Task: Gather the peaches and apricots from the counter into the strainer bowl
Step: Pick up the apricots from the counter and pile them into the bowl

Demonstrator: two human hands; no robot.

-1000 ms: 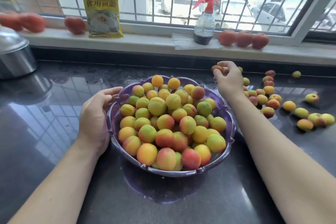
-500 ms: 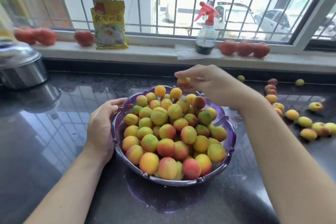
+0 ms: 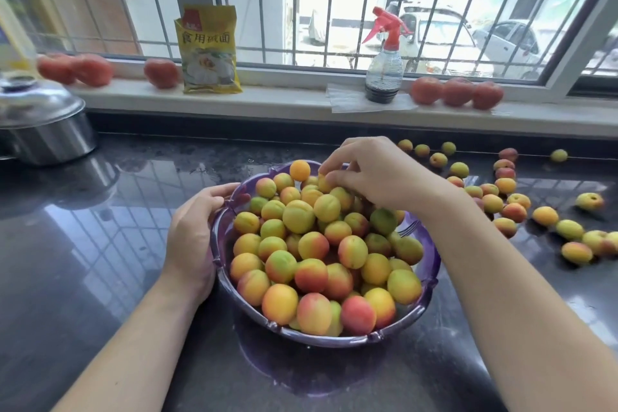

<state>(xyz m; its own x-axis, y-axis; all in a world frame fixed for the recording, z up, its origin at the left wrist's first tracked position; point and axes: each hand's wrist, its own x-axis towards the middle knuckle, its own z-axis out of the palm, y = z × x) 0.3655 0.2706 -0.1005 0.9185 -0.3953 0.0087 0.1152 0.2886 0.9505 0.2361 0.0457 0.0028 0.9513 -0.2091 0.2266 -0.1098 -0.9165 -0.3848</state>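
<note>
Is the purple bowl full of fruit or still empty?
Full. The purple strainer bowl is heaped with fruit rising above its rim, though many pieces remain on the counter.

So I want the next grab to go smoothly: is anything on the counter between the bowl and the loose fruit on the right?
Nothing visible. The loose fruit lies on bare dark counter right of the purple strainer bowl. The spray bottle stands back on the sill. The right hand is over the bowl's far side.

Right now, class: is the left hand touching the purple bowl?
Touching. The head view shows the left hand cupped against the bowl's left rim, fingers curled onto its edge, no gap visible.
</note>
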